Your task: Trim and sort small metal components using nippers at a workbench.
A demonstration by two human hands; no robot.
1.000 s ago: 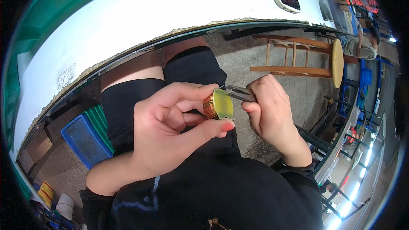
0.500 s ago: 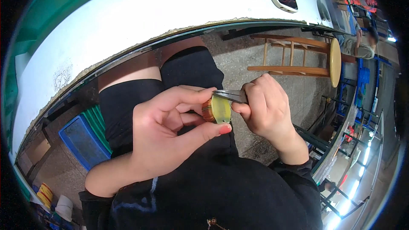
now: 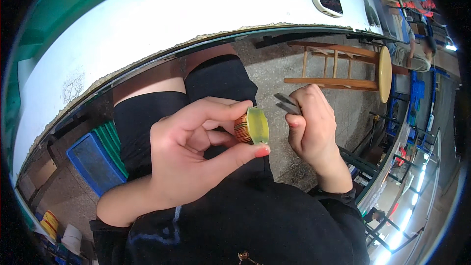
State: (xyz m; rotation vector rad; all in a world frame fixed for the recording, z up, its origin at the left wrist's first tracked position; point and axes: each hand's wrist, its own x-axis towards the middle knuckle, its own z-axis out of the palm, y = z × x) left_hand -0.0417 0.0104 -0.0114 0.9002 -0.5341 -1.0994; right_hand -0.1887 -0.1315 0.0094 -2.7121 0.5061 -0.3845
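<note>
Metal tool [image 3: 289, 108] backed off coil [image 3: 256, 125]; blue crate [image 3: 81, 172]; contents unclear

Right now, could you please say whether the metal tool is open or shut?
Open: the metal tool in the right hand shows parted tips.

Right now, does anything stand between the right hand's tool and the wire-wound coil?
Nothing clearly visible: a gap separates the two-bladed metal tool in the right hand from the wire-wound coil.
</note>
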